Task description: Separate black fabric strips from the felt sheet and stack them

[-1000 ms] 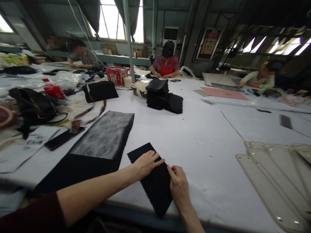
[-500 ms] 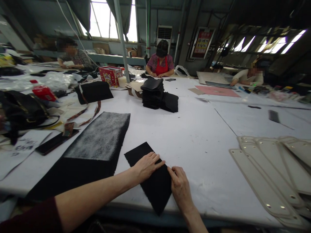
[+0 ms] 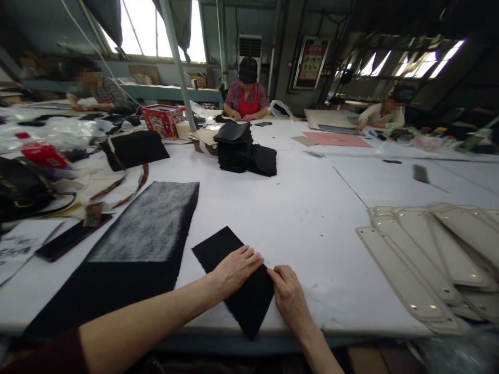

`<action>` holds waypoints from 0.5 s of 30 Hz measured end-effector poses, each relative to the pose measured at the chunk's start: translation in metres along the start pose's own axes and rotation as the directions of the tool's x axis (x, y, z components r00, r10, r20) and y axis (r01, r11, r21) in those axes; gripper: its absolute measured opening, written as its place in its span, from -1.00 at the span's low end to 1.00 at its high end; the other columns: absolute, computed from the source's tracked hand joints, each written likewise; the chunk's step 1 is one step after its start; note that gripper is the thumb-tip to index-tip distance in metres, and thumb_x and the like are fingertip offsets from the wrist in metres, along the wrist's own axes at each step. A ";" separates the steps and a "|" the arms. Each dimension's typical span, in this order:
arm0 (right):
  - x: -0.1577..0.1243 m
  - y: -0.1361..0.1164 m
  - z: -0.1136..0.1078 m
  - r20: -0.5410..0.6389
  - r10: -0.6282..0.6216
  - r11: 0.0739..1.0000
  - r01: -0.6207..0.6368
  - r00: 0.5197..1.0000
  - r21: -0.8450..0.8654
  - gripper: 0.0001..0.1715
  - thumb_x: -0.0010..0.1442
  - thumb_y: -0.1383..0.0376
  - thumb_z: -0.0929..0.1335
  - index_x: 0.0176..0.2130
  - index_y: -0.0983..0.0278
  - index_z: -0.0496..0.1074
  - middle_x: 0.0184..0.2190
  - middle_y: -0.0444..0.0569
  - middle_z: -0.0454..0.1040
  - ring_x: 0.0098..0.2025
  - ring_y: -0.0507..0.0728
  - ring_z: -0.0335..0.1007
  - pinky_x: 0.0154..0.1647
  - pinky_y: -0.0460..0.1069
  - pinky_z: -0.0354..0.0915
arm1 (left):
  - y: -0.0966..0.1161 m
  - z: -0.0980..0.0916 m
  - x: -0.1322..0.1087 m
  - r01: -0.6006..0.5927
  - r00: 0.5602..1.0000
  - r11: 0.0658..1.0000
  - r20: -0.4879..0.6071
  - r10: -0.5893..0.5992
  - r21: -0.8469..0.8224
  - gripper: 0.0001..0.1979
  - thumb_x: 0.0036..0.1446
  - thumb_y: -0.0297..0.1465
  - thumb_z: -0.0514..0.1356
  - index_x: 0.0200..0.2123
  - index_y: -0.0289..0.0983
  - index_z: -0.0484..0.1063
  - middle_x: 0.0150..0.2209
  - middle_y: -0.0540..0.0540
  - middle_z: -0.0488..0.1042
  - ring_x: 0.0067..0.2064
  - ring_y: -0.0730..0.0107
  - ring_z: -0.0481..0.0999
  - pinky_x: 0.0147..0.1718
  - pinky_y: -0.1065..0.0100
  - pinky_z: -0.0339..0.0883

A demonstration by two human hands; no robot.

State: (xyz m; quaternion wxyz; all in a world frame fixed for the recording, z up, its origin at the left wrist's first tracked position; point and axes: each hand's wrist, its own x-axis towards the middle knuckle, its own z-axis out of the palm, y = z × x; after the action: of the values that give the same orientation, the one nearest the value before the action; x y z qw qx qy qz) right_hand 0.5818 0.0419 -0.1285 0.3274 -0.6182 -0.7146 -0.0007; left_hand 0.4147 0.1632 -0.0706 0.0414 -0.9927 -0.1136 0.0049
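Note:
A black rectangular piece of sheet material [image 3: 249, 309] lies at a slant near the table's front edge, its lowest corner reaching the rim. Flat across its upper right part rests my left hand [image 3: 238, 267], fingers stretched toward the right edge. My right hand [image 3: 290, 296] pinches that edge between thumb and forefinger, the other fingers curled in. My left fingertips and right forefinger almost meet there. To the left lies a larger black sheet [image 3: 146, 223] with a whitish, speckled upper area; my left forearm crosses in front of its lower part.
Stacked black pieces [image 3: 234, 150] stand farther back. Beige panels with metal eyelets [image 3: 409, 270] overlap at right. A phone [image 3: 74, 239], black bag [image 3: 23, 189] and red bottle [image 3: 42, 153] sit at left. Co-workers sit across the white table [image 3: 304, 208], one in a red apron [image 3: 248, 104].
The view has shifted slightly, so most things appear farther left. My left fingers have slid a little along the black piece's edge, closer together; my right hand keeps its pinch.

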 end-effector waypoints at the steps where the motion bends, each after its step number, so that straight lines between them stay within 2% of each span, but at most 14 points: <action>1: -0.001 0.000 -0.001 0.001 0.000 1.000 0.000 1.000 -0.003 -0.63 0.30 0.50 0.14 -0.03 0.31 0.39 -0.23 0.05 0.34 -0.16 0.18 0.24 -0.16 0.10 0.28 | 0.001 0.001 0.000 0.004 1.000 1.000 -0.001 -0.004 -0.010 -0.57 0.24 -0.52 0.05 0.18 -0.33 0.18 -0.04 -0.17 0.39 0.03 0.23 0.34 0.08 0.25 0.17; 3: -0.003 0.000 -0.003 0.005 -0.002 1.000 0.002 1.000 -0.011 -0.63 0.30 0.50 0.14 -0.01 0.32 0.39 -0.23 0.06 0.34 -0.17 0.18 0.24 -0.16 0.09 0.28 | 0.004 0.002 0.000 0.018 1.000 1.000 0.005 -0.018 -0.025 -0.55 0.24 -0.53 0.04 0.20 -0.32 0.15 -0.06 -0.14 0.39 0.00 0.25 0.35 0.04 0.29 0.21; 7: -0.006 0.000 -0.006 0.009 -0.003 1.000 0.003 1.000 -0.026 -0.63 0.29 0.51 0.15 -0.01 0.33 0.38 -0.23 0.06 0.34 -0.18 0.18 0.23 -0.17 0.09 0.26 | 0.009 -0.001 -0.001 0.000 1.000 1.000 0.009 0.000 -0.007 -0.48 0.24 -0.49 0.08 0.25 -0.19 0.09 -0.07 -0.11 0.38 -0.02 0.21 0.36 0.01 0.24 0.24; 10: -0.007 -0.001 -0.007 0.000 0.001 0.999 -0.001 1.000 -0.042 -0.66 0.28 0.49 0.16 -0.04 0.31 0.39 -0.24 0.05 0.34 -0.18 0.17 0.23 -0.18 0.08 0.26 | 0.012 -0.002 0.000 0.013 1.000 0.999 0.027 -0.014 0.046 -0.49 0.23 -0.48 0.09 0.24 -0.21 0.12 -0.06 -0.14 0.37 -0.02 0.17 0.36 0.00 0.21 0.24; 15: -0.009 -0.003 -0.011 0.011 -0.001 0.996 0.002 1.000 -0.085 -0.65 0.28 0.49 0.15 -0.03 0.33 0.39 -0.24 0.06 0.35 -0.19 0.17 0.23 -0.19 0.08 0.25 | 0.016 0.003 0.003 -0.019 1.000 0.999 0.002 0.019 0.035 -0.54 0.27 -0.50 0.04 0.23 -0.27 0.13 0.05 -0.15 0.36 0.09 0.23 0.30 0.14 0.20 0.10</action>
State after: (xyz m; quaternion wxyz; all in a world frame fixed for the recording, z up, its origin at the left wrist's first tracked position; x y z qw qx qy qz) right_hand 0.5841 0.0285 -0.1233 0.2969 -0.6309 -0.7163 -0.0279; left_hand 0.4210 0.1485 -0.0753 0.0588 -0.9928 -0.1039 0.0083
